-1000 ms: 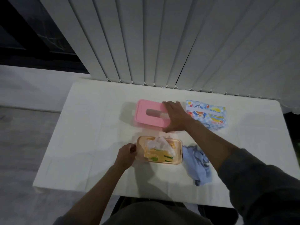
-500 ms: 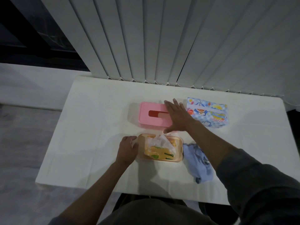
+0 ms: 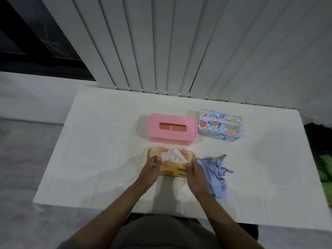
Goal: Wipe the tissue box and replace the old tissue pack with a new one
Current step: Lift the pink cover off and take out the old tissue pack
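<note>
The pink tissue box cover (image 3: 172,136) stands alone at the table's middle, its slot facing up. In front of it lies the orange box base (image 3: 152,152), holding the old tissue pack (image 3: 175,171), yellow and green, with white tissue (image 3: 172,157) sticking up. My left hand (image 3: 150,170) grips the pack's left end and my right hand (image 3: 195,172) its right end, fingers inside the base. The new tissue pack (image 3: 221,125), blue with cartoon print, lies right of the pink cover. A blue cloth (image 3: 218,179) lies crumpled just right of my right hand.
All of this rests on a white table (image 3: 100,141). White vertical blinds (image 3: 179,51) hang along its far edge. A dark window is at the upper left, and something green (image 3: 326,169) shows past the table's right edge.
My right hand left the pink cover and came down to the right end of the old pack. My left hand shifted from the base's left side onto the pack's left end.
</note>
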Demonstrator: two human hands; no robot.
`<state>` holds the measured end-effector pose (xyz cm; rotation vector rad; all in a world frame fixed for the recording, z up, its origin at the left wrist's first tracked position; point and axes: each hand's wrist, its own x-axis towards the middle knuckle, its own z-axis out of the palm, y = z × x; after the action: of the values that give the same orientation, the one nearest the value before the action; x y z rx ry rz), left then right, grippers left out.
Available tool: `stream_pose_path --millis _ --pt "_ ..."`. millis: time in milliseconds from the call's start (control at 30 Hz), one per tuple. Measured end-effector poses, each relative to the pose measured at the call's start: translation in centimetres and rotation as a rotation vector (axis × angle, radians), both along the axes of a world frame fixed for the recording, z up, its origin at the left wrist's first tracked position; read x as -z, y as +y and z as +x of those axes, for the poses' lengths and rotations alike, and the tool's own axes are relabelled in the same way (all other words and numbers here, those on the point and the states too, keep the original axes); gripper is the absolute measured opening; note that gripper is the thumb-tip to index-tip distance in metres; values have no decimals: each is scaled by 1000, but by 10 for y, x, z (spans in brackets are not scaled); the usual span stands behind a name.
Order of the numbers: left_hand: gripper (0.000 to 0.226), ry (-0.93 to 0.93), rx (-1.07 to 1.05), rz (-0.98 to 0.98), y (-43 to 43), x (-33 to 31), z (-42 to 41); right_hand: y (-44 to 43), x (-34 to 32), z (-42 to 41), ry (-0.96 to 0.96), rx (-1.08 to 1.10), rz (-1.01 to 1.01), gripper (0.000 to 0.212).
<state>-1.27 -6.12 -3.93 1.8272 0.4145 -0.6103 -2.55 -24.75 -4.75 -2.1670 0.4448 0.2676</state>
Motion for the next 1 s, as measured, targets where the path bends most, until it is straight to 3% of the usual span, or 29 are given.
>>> stream_pose_path --millis 167,300,467,600,1000 --pt "37 -10 -56 -95 -5 -6 0 3 1 -1 31 -12 85 35" --pt "31 -89 -152 -60 16 -25 2 25 -9 11 -90 -104 160 31" --pt "34 -162 -285 15 75 -31 7 79 -17 33 -87 -282 181 18" --pt "45 -173 -331 92 121 -29 21 127 -22 51 -12 -412 191 28" --pt "58 49 -344 94 174 -16 37 166 -10 63 225 -483 182 38"
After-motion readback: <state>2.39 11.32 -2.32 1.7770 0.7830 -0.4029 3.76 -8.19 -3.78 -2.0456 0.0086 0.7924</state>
